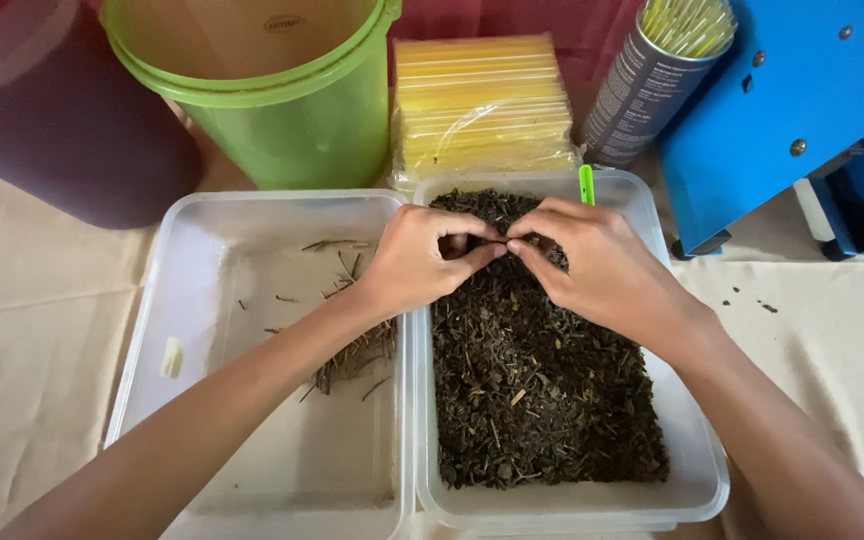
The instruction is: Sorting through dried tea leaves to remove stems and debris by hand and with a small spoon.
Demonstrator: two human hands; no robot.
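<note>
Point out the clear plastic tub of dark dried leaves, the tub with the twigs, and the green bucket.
Clear plastic leaf tub (697,440): head view, right wall.
Clear plastic twig tub (252,200): head view, far rim.
Green plastic bucket (292,130): head view, front wall.

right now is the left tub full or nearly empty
Nearly empty: the left tub holds only a thin scatter of twigs, and its bare bottom shows.

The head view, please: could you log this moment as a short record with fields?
Left hand: fingertips pinched, over the right tub's near-left edge
Right hand: fingertips pinched against the left's
Right tub: dark dried leaves
Left tub: a few thin stems
Behind: green bucket, yellow packet stack
</note>
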